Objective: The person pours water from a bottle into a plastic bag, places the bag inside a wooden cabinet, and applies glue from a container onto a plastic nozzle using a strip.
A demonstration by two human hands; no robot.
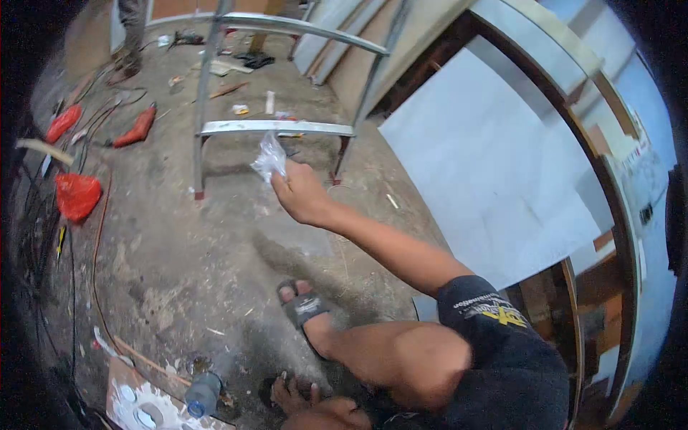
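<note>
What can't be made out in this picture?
All in the head view:
Clear plastic: what it contains, if anything; blur and the right hand obscure it.
Leg at top left: whose it is; the top edge cuts off the body.
Sleeve lettering: parts are too blurred to read.
Left hand: not surely identifiable among the dim limbs by the bottom edge.

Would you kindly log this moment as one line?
right hand: gripping crumpled clear plastic | ahead: metal ladder | lower left: plastic bottle
</note>
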